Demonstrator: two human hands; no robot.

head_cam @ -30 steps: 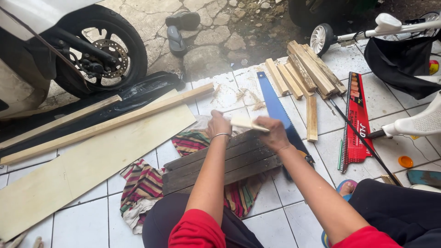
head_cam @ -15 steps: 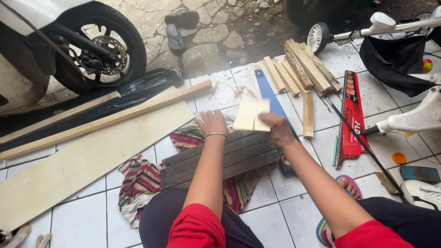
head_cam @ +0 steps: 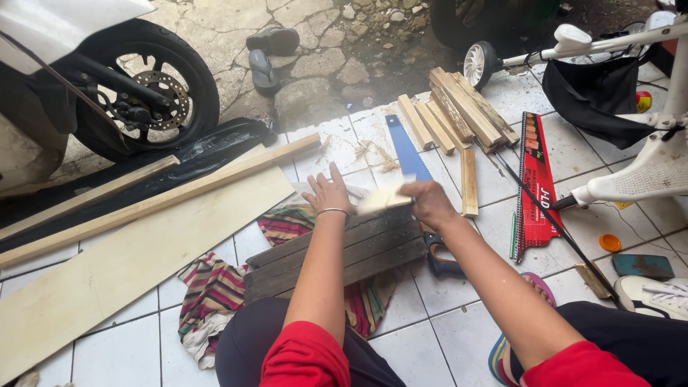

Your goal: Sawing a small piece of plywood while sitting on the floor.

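My right hand point(head_cam: 431, 203) grips a pale sheet of sandpaper point(head_cam: 385, 197) and holds it at the far edge of a dark slatted wooden panel point(head_cam: 344, 251). My left hand point(head_cam: 328, 192), a thin bangle on its wrist, rests with fingers spread on the panel's far left corner, just beside the sheet. The panel lies across my lap on a striped cloth point(head_cam: 211, 290). A blue-bladed hand saw point(head_cam: 406, 150) lies on the tiles just beyond my right hand, its dark handle near my right forearm.
Long pale boards point(head_cam: 136, 236) and a wooden batten point(head_cam: 165, 197) lie to the left, by a scooter's wheel point(head_cam: 147, 89). Short wood offcuts point(head_cam: 459, 115) are piled ahead. A red card sleeve point(head_cam: 536, 183), a white wheeled frame point(head_cam: 645, 165), sandals point(head_cam: 272, 54) and a shoe point(head_cam: 656, 294) surround me.
The pale sheet, held up and facing me half a second ago, has been brought down flat against the panel's far edge. My left hand's fingers have spread wider.
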